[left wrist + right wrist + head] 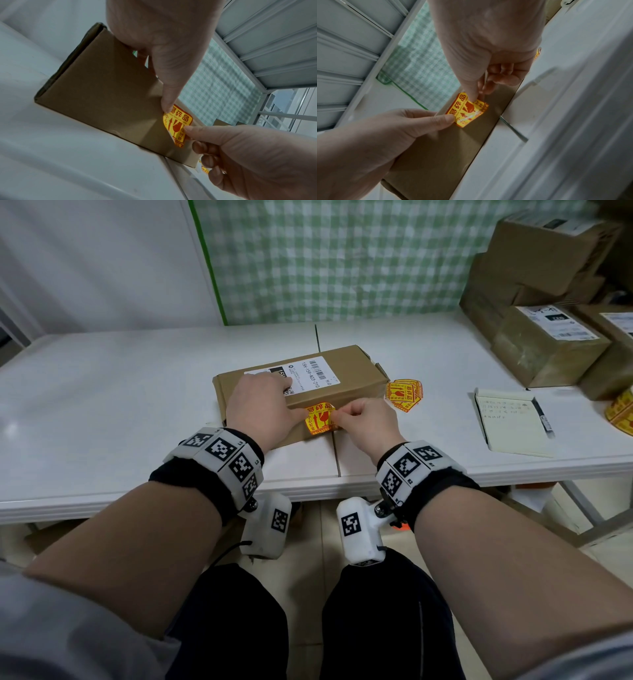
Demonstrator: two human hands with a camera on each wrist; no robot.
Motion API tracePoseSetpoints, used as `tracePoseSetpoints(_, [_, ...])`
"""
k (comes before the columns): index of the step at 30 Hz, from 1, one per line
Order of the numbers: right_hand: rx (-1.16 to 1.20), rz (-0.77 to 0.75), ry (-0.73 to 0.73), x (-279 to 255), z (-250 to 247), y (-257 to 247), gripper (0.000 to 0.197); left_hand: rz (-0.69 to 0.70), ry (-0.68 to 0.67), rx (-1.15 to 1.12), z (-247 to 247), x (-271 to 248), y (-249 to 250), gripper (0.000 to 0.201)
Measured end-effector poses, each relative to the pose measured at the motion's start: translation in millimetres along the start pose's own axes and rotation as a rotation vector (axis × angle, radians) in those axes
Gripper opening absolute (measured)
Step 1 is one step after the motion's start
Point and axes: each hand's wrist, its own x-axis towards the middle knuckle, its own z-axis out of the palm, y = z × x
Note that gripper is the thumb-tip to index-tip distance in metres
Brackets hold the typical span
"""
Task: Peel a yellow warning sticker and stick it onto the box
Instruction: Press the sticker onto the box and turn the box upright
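Note:
A flat brown cardboard box (342, 371) with a white shipping label lies on the white table (102, 405). A yellow warning sticker (320, 419) with red print sits at the box's near edge, partly curled off the cardboard (467, 111). My left hand (294, 398) lies flat on the box top, and its thumb (167, 106) presses the sticker's left corner. My right hand (337, 414) pinches the sticker's right side between thumb and forefinger (187, 134). The sticker's lower part stands away from the box's side (102, 88).
Loose yellow stickers (404, 393) lie just right of the box. An open notebook (513, 422) with a pen (544, 419) lies further right. Stacked cardboard parcels (548, 347) fill the back right, and a sticker roll (621, 412) shows at the right edge.

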Motion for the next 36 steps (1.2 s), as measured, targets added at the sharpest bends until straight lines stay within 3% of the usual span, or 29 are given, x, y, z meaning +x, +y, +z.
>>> tracePoseSetpoints(6, [-0.012, 0.071, 0.097, 1.6, -6.4, 2.5, 0.011, 0.006, -0.008, 0.029, -1.4, 0.2, 0.5, 0.051])
tracePoseSetpoints(8, [-0.037, 0.046, 0.196, 1.5, -13.9, 0.9, 0.005, 0.007, -0.011, 0.047, -2.2, 1.6, 0.0, 0.047])
tracePoseSetpoints(11, [-0.027, -0.065, 0.367, 2.0, -23.6, -7.8, 0.017, 0.011, -0.026, 0.131, -4.9, 2.4, 2.1, 0.04])
tracePoseSetpoints(14, [-0.218, -0.138, 0.246, 9.4, -25.8, -13.3, 0.038, 0.021, -0.038, 0.217, -7.6, 2.7, 7.2, 0.046])
tracePoseSetpoints(16, [-0.383, -0.149, 0.114, 15.8, -24.6, -12.4, 0.039, 0.022, -0.034, 0.268, -9.1, 3.6, 10.3, 0.052])
tracePoseSetpoints(18, [-0.379, -0.157, 0.053, 19.7, -24.8, -10.0, 0.036, 0.018, -0.037, 0.306, -10.0, 5.8, 14.0, 0.057])
tracePoseSetpoints(28, [-0.246, -0.15, -0.014, 23.2, -28.5, -1.6, 0.039, 0.034, -0.006, 0.21, 0.9, 13.1, 37.0, 0.051])
tracePoseSetpoints(36, [-0.187, -0.15, 0.001, 24.2, -24.3, 3.7, 0.046, 0.093, 0.001, 0.241, 13.0, 13.6, 35.8, 0.062])
